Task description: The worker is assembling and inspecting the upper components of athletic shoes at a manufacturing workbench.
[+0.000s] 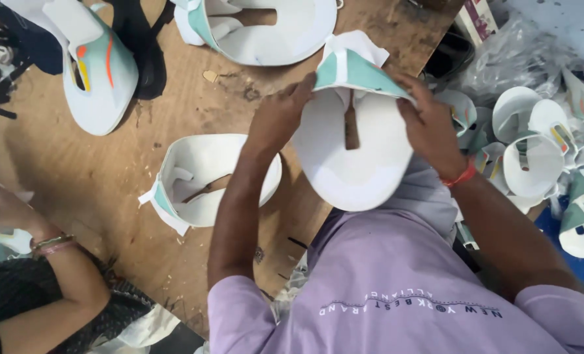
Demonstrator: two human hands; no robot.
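Both hands are on one white shoe upper, held over the tabletop's near right edge, above the person's lilac shirt. The left hand pinches its teal-trimmed collar; the right hand grips the opposite side (a red band sits at that wrist). Another white upper lies just left, mid-table. A co-worker's arm rests at the left edge.

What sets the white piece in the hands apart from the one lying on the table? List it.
The held piece is gripped by left hand and right hand, off the wooden table; the lying piece rests there untouched. The held piece looks larger. Both are white with teal trim.
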